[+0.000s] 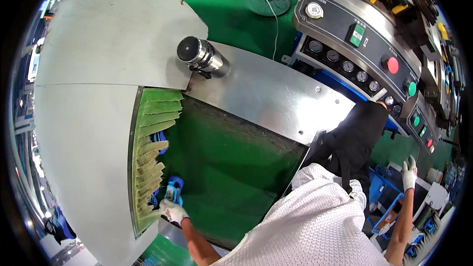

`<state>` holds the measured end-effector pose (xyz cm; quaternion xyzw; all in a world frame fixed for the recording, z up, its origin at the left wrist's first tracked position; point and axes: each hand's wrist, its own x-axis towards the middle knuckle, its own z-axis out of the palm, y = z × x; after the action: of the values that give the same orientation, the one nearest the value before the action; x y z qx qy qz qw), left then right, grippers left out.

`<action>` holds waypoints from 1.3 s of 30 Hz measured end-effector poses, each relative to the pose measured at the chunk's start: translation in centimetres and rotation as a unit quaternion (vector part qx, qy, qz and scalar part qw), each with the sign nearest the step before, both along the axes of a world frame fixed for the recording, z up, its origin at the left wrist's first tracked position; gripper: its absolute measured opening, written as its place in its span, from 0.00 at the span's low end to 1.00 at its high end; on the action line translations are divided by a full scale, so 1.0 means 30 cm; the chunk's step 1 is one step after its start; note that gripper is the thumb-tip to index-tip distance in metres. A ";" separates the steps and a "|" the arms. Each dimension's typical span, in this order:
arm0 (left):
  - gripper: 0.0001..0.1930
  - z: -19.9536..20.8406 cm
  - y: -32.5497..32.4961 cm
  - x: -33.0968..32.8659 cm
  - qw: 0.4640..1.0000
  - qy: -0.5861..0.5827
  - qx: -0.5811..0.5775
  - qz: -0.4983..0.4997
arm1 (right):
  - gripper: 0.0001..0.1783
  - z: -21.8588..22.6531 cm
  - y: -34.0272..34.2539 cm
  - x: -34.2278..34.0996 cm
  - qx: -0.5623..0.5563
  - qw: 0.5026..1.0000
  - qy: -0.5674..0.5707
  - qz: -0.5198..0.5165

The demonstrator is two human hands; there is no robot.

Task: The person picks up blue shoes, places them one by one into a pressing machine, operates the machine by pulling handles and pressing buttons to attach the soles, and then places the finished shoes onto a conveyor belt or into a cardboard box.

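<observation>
My left hand (173, 212), in a white glove, grips the near end of a blue shoe (174, 190) with a light blue edge. The shoe is over a green conveyor belt (226, 167), beside a curtain of frayed green strips (156, 113) in the opening of a grey machine housing (84, 133). More blue pieces (159, 140) show partly between the strips. My right hand (409, 173), also gloved, is stretched out at the far right with fingers apart and nothing visible in it. A blue rack (382, 197) stands near it.
A dark steel flask (203, 56) stands on the metal ledge (256, 88) beyond the belt. At the upper right is a machine control panel (359, 34) with gauges and coloured buttons. A round stand base (268, 2) with a white cable rests on the green floor.
</observation>
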<state>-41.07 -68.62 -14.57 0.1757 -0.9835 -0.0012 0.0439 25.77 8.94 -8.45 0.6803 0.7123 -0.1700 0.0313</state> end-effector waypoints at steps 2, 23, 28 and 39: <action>0.19 -0.017 0.168 0.067 0.983 0.046 -0.013 -0.178 | 0.31 -0.002 0.005 -0.031 0.038 0.998 0.034 0.043; 0.09 0.670 1.906 0.377 0.512 -0.109 0.292 -0.801 | 0.19 0.281 -0.468 -1.339 0.004 0.886 0.354 0.300; 0.14 0.898 2.264 0.714 0.317 -0.156 0.237 -0.905 | 0.31 0.456 -0.301 -0.901 0.098 0.897 0.386 0.191; 0.29 0.876 3.399 1.211 0.297 -0.109 0.332 -0.889 | 0.31 0.238 -0.441 -0.293 0.029 0.688 0.571 -0.447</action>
<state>-4.75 33.35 11.70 -0.8073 -0.4525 -0.3462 -0.1536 16.96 -4.28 -1.31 0.6902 0.2092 -0.4986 -0.4809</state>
